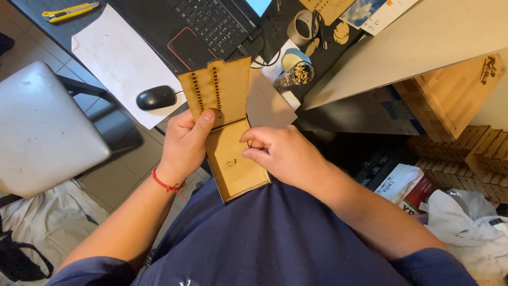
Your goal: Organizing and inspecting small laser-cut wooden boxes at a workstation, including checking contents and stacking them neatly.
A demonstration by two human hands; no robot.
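I hold a thin plywood booklet cover point(227, 114) open in front of my chest. It has two rows of small slots along its upper flap and a little engraved mark on the lower panel. My left hand point(185, 143) grips its left edge, thumb pressed on the upper flap. My right hand point(280, 151) pinches the right edge at the fold, where a sheet of brown paper point(267, 103) sticks out behind the wood.
A black laptop point(206, 21), a black mouse point(156, 97) and a white sheet point(119, 58) lie on the dark desk. A yellow utility knife point(69, 10) rests at top left. A white stool point(42, 127) stands left; a wooden board point(450, 95) and bags sit right.
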